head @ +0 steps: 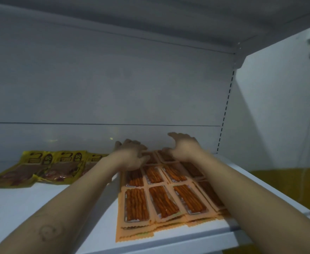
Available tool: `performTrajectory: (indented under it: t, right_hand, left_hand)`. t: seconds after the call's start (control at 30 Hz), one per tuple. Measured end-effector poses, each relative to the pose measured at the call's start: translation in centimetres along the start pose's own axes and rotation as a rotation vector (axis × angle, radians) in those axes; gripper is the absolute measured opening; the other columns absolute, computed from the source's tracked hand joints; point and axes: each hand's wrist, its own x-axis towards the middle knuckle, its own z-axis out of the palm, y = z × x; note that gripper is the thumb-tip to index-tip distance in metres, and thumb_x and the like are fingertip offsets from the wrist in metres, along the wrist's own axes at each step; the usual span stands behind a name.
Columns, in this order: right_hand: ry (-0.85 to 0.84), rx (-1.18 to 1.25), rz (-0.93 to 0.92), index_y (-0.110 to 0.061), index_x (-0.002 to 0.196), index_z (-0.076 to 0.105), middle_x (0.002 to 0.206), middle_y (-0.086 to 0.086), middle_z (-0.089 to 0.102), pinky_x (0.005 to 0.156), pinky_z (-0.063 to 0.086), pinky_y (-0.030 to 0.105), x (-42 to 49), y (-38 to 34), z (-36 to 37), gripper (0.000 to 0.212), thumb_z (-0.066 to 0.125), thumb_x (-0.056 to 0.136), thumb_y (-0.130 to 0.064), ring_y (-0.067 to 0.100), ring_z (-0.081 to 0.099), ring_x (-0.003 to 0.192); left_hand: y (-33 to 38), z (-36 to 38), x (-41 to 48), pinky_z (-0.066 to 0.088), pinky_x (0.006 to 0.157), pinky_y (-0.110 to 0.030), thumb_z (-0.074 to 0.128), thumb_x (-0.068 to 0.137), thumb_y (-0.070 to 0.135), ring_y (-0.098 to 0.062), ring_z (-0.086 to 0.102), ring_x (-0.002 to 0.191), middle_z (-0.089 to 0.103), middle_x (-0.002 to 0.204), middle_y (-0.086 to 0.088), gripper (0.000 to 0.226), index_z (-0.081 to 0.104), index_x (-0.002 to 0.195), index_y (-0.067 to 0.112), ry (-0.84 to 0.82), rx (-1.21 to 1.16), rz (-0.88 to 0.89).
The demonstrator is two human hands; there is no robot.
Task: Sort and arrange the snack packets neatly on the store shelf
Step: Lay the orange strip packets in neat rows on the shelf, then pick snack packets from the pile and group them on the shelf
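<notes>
Head view: flat, serrated-edged orange packets (161,204)

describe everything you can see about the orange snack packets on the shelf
The orange snack packets are flat joined sheets of glossy plastic with zigzag-cut edges and clear windows showing thin orange-red sticks. Several sheets lie stacked and slightly fanned at the right end of the white shelf, their front edges near its lip. The left hand rests on their far left part. The right hand is over the far row with its fingers spread and bent; blur hides whether it touches.
</notes>
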Motion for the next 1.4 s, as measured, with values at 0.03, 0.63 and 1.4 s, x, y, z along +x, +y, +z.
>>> performTrajectory:
  t: [0.03, 0.63, 1.4]
  right_hand:
    - [0.039, 0.011, 0.008, -0.026, 0.154, 0.026, 0.153, 0.007, 0.040, 0.110, 0.033, 0.037, -0.4, 0.1, -0.5, 0.077, 0.055, 0.091, -0.058, 0.028, 0.039, 0.138]
    - [0.087, 0.339, -0.350, -0.026, 0.151, 0.035, 0.151, 0.006, 0.042, 0.114, 0.032, 0.042, -7.9, -5.2, -2.5, 0.077, 0.064, 0.085, -0.056, 0.029, 0.037, 0.139]
    - [0.004, 0.414, -0.764, -0.026, 0.151, 0.033, 0.155, 0.000, 0.037, 0.116, 0.022, 0.044, -18.8, -36.3, -1.3, 0.073, 0.057, 0.090, -0.058, 0.025, 0.030, 0.143]
  left_hand:
    - [0.3, -0.4, -0.3, 0.019, 0.114, -0.048, 0.041, 0.096, 0.060, -0.024, 0.026, 0.145, 0.035, 0.157, 0.002, 0.059, 0.038, 0.149, 0.035, 0.013, 0.013, 0.002]
    - [3.2, -4.9, -12.7, 0.043, 0.097, -0.040, 0.046, 0.093, 0.061, -0.026, 0.054, 0.125, 0.058, 0.138, -0.002, 0.057, 0.049, 0.141, 0.030, 0.248, 0.104, -0.253]
    - [-13.8, -10.3, -43.2, 0.037, 0.110, -0.046, 0.049, 0.097, 0.051, -0.020, 0.043, 0.136, 0.049, 0.148, 0.002, 0.054, 0.045, 0.145, 0.027, 0.359, 0.108, -0.774]
